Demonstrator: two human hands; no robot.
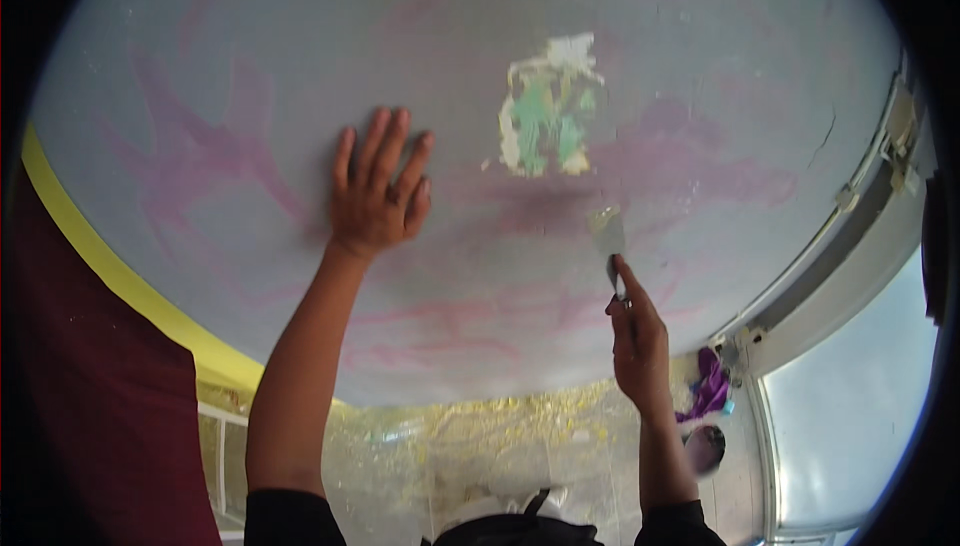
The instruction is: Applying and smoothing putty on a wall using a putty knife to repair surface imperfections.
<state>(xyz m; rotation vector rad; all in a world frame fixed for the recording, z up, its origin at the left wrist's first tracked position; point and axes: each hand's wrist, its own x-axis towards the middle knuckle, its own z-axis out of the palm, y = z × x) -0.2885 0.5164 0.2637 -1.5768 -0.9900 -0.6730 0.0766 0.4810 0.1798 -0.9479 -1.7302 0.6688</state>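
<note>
1. Right hand grips the scraper below and right of the green-and-white patch; a shallow blade angle should limit gouging.
2. Left hand, open, fingers spread on the wall left of the patch, should help bracing.

Scraper handle mostly hid. in R hand; can't tell if tip touches wall. L hand palm hid. Black sleeves cut off @ btm edge. Maroon surface cut off @ L. Dark rounded shape nr R forearm blurred, ID unclear. Flakes too sm. to tell apart.
</note>
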